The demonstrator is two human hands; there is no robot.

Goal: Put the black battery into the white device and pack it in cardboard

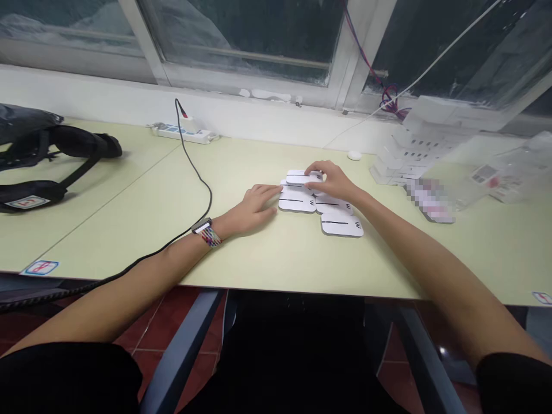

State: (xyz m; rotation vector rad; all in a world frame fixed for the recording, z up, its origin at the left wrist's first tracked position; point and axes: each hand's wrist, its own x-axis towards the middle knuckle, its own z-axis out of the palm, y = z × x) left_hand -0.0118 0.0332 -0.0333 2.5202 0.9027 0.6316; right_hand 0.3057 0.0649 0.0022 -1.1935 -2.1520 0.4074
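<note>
Several flat white cards with a black line and a small letter lie in a cluster on the pale green desk [267, 259]. My left hand [252, 208] lies flat on the desk, fingers stretched out, its fingertips touching the left edge of one white card [296, 201]. My right hand [330, 179] rests on the far cards with fingers curled, pinching the top white card [297, 177]. Another card [342, 225] lies nearest to me, untouched.
A black cable [196, 172] runs from a white power strip [183, 133] across the desk to the left edge. A black bag [38, 155] lies at far left. White stacked trays [414, 152] and clear plastic packages [509, 172] stand at the right by the window.
</note>
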